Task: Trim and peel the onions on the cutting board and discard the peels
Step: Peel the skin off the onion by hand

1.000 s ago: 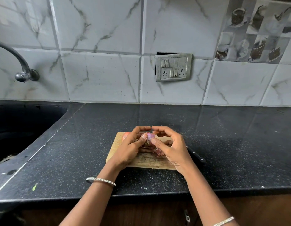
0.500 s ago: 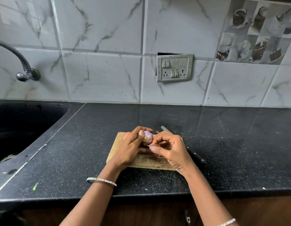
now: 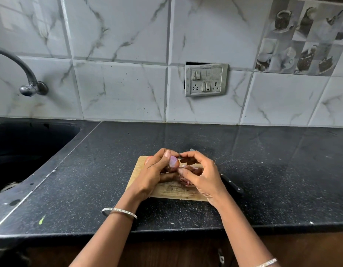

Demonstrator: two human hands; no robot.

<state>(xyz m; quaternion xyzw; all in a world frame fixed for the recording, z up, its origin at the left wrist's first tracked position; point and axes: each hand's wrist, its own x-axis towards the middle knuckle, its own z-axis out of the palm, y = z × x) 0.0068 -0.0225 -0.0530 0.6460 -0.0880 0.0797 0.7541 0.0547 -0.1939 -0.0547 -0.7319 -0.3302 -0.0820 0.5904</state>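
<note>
Left hand [image 3: 152,176] gripped the onion [image 3: 174,163], fingers curled round it from the left, thumb lying over its top. Onion was pale purple and mostly bare, with a dark root end facing down toward the left palm. It was held just above the cutting board [image 3: 172,191].

Right hand [image 3: 204,177] sat just right of the onion, fingers curled. Forefinger tip was at the onion's top and thumb tip at its lower side. Could not tell whether it pinched a strip of skin or only touched.

Peels [image 3: 186,182] lay in a dark reddish heap on the board, under and between both hands. A second onion [image 3: 148,159], reddish, showed just behind the left hand's knuckles at the board's far left corner; mostly hidden.

Knife [image 3: 231,185] lay just right of the right hand, black handle on the surface [image 3: 272,170], blade tip poking out beyond the right fingers.

Silver bangle [image 3: 119,211] on the left wrist.

Well left of the left hand: black sink [image 3: 22,151], with a metal tap [image 3: 26,78] on the wall above it. Small green scrap [image 3: 41,220] on the surface near the front edge, left of the left forearm. Switch plate [image 3: 206,79] on the marble tiles, far beyond the right hand.
</note>
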